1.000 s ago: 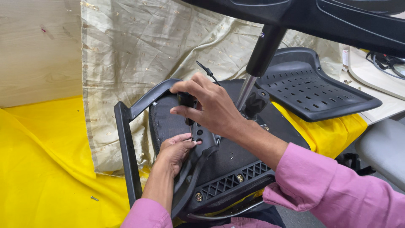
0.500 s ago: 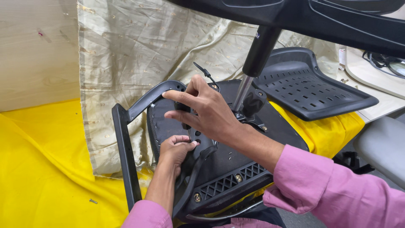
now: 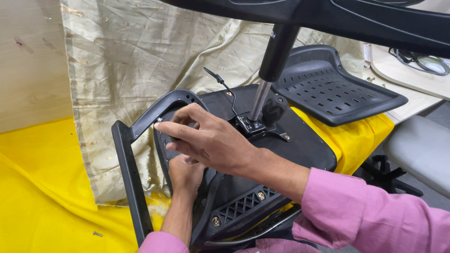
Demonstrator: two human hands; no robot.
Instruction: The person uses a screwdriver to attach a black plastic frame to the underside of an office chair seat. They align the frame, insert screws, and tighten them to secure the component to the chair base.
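Right hand was pinching a small fastener at the armrest bracket on the upturned chair seat; left hand clenched underneath. Could've slipped and dropped easily.

A single head-worn camera looks steeply down and forward. It sits close over an upturned black plastic office chair on yellow cloth.
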